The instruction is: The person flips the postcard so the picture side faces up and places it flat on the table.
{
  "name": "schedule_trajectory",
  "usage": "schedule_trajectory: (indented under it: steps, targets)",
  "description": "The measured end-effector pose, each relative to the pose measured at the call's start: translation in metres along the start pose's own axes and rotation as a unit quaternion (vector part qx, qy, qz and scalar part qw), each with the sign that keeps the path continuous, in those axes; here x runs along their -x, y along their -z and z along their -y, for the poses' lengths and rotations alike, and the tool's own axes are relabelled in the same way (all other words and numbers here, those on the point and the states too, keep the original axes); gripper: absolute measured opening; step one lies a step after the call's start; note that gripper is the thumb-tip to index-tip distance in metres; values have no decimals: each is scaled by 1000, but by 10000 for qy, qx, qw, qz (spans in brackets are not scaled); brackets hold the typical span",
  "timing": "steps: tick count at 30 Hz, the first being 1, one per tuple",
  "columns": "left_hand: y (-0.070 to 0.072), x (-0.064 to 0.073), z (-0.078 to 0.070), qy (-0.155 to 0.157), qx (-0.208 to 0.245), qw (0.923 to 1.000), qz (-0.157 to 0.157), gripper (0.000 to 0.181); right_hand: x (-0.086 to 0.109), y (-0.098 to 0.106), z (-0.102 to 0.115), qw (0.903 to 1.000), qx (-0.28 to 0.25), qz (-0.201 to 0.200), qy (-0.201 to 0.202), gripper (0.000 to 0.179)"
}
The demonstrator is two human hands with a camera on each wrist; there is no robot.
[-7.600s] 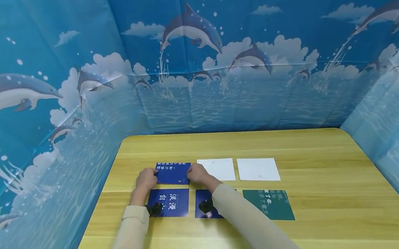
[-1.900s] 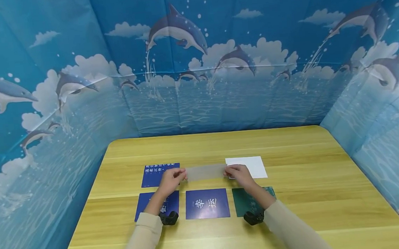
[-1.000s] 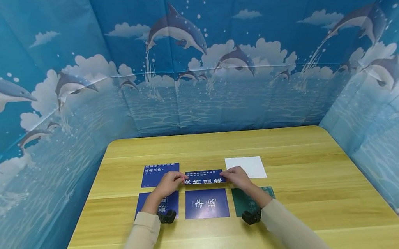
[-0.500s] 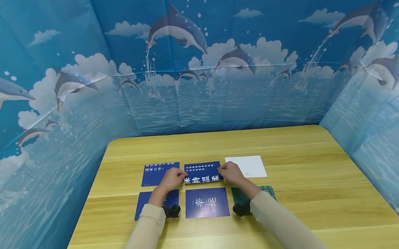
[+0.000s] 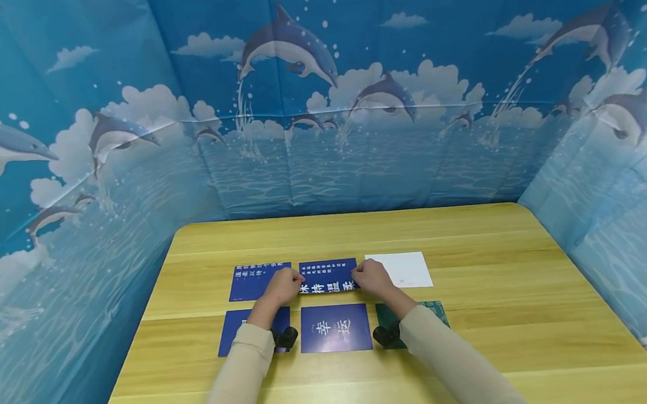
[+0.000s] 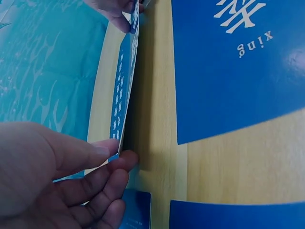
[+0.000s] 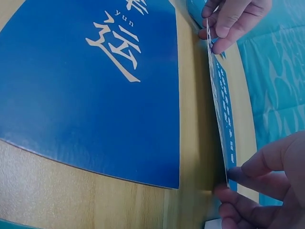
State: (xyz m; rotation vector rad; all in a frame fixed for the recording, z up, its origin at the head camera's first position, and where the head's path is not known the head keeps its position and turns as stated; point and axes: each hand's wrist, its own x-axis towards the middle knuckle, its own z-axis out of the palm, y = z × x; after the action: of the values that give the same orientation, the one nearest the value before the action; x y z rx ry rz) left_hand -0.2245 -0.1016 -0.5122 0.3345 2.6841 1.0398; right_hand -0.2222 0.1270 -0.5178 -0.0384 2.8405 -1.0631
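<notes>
In the head view a dark blue card (image 5: 329, 274) with white characters lies in the middle of the back row. My left hand (image 5: 281, 286) pinches its left side between thumb and fingers, and my right hand (image 5: 372, 277) pinches its right side. Both wrist views show the held card (image 6: 127, 90) tilted, its near edge raised above the wood. Just in front lies a purple-blue card (image 5: 336, 337) with two large characters. Left of the held card is another dark blue card (image 5: 247, 287); to its right is a white card (image 5: 409, 270), partly behind my right hand.
A blue card (image 5: 233, 333) at front left and a green card (image 5: 439, 311) at front right are partly covered by my wrists and their black cameras (image 5: 387, 335). The wooden table (image 5: 509, 314) extends right. A dolphin-printed curtain (image 5: 320, 164) stands along its back and sides.
The middle back-row card, white side up at first, was lifted and turned over to its dark blue face. Both hands have since lowered it toward the table. Earlier they held the back-left card.
</notes>
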Motion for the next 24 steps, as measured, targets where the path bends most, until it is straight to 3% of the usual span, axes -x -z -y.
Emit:
schedule_trajectory:
  steps: [7, 17, 24]
  targets:
    - [0, -1, -2, 120, -224, 9997, -21, 25, -1, -1, 3, 9996, 224, 57, -152, 24]
    - [-1, -2, -3, 308, 39, 9995, 7, 29, 0, -2, 3, 9986, 469, 110, -201, 25]
    - [-3, -1, -6, 337, -80, 9994, -32, 28, 1, -2, 4, 9983, 557, 111, -165, 24]
